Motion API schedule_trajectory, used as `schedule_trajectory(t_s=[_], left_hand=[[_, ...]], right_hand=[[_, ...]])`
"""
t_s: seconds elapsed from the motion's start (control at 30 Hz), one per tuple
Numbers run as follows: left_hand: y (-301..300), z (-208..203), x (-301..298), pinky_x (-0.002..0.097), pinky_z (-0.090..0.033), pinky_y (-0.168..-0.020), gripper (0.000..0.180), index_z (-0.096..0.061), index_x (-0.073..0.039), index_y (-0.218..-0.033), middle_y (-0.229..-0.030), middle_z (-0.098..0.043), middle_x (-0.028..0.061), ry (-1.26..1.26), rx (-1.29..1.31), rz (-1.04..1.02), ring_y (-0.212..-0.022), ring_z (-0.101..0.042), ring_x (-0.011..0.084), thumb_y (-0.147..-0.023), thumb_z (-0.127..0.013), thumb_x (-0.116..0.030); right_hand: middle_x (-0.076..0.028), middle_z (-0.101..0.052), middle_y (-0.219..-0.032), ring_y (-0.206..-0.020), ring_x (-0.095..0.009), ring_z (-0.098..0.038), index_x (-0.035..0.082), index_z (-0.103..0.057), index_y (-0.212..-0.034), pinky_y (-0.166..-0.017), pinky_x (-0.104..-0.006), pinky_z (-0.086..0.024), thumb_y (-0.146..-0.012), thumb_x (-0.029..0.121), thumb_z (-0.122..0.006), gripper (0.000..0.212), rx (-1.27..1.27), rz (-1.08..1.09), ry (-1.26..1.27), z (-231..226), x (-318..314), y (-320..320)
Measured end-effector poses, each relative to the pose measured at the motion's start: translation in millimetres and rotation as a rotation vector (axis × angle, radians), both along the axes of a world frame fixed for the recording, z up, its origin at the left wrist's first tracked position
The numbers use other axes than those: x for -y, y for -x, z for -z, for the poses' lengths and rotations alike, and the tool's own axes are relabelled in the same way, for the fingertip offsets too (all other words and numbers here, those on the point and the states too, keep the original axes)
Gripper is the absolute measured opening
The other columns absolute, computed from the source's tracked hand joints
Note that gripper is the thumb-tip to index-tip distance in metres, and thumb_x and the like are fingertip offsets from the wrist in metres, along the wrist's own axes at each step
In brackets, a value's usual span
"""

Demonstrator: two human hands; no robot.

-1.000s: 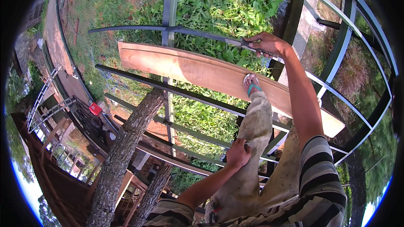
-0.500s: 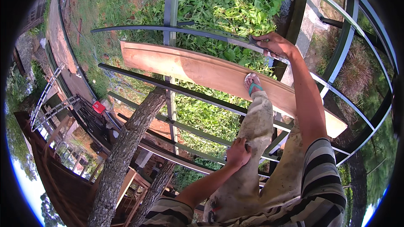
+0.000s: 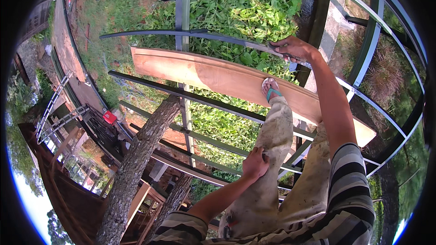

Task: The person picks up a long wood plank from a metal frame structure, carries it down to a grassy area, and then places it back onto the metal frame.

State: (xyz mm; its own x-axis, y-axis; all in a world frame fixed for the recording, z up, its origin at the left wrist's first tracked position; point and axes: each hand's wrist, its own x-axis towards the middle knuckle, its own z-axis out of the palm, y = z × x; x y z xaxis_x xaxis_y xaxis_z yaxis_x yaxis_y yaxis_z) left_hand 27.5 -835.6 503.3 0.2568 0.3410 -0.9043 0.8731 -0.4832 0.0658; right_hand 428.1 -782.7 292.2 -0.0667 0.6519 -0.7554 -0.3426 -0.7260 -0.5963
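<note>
My right hand (image 3: 296, 49) reaches out to the curved dark metal bar (image 3: 218, 39) beyond the plank. Its fingers close on a small dark grey piece (image 3: 274, 44) at the bar's upper face; its exact kind is unclear. Just past this hand the bar looks bright and silvery. My left hand (image 3: 255, 163) rests against my bent leg near the knee, fingers curled; whether something small is inside them is hidden. Under my foot (image 3: 271, 88), in a green-strapped sandal, lies a long wooden plank (image 3: 218, 75) across the metal frame.
Several parallel metal bars (image 3: 227, 105) cross open gaps above green plants (image 3: 245, 4). A thick tree trunk (image 3: 136, 163) rises at the left. Lower down on the left are a ladder (image 3: 50, 104) and a red box (image 3: 109, 117). Curved framing (image 3: 370, 54) stands at the right.
My left hand has shifted slightly up along my leg. My right hand stays at the bar with the dark piece, moved only a little. The view has tilted slightly.
</note>
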Motion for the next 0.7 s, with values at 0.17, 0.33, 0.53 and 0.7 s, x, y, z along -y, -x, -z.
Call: schedule_trajectory(t_s=[0.17, 0.33, 0.53, 0.7], left_hand=[[1, 1, 4, 0.048, -0.056, -0.083, 0.038, -0.059, -0.009, -0.12, -0.116, -0.062, 0.0126, 0.005, -0.039, 0.041, -0.107, -0.065, 0.0319, -0.088, -0.058, -0.029], [-16, -2, 12, 0.0488, -0.056, -0.084, 0.037, -0.06, -0.009, -0.118, -0.116, -0.063, 0.0139, -0.019, -0.071, 0.041, -0.106, -0.066, 0.0344, -0.089, -0.057, -0.031], [-30, -12, 31, 0.0518, -0.054, -0.089, 0.039, -0.061, -0.005, -0.118, -0.117, -0.065, 0.0177, -0.093, -0.046, 0.006, -0.105, -0.066, 0.0392, -0.09, -0.056, -0.033], [-71, -23, 44, 0.0513, -0.054, -0.089, 0.038, -0.062, -0.005, -0.117, -0.114, -0.067, 0.0179, -0.08, -0.032, 0.188, -0.105, -0.066, 0.0383, -0.09, -0.057, -0.032]], right_hand=[[0.001, -0.06, -0.065, -0.045, -0.005, -0.045, 0.021, -0.059, -0.142, -0.041, -0.024, -0.038, -0.102, 0.024, -0.058, 0.04, 0.033, 0.012, 0.045, -24, 65, -3], [0.0, -0.06, -0.068, -0.047, -0.006, -0.046, 0.02, -0.056, -0.145, -0.043, -0.0259, -0.039, -0.102, 0.029, -0.059, 0.044, 0.095, 0.167, 0.096, -32, 105, 29], [-0.002, -0.062, -0.071, -0.049, -0.006, -0.048, 0.011, -0.055, -0.145, -0.044, -0.0243, -0.04, -0.101, 0.03, -0.06, 0.047, 0.094, 0.484, 0.08, -87, 219, 51], [-0.004, -0.062, -0.07, -0.044, -0.006, -0.046, 0.007, -0.052, -0.147, -0.039, -0.0247, -0.037, -0.101, 0.027, -0.061, 0.051, 0.171, 0.703, 0.172, -148, 364, 44]])
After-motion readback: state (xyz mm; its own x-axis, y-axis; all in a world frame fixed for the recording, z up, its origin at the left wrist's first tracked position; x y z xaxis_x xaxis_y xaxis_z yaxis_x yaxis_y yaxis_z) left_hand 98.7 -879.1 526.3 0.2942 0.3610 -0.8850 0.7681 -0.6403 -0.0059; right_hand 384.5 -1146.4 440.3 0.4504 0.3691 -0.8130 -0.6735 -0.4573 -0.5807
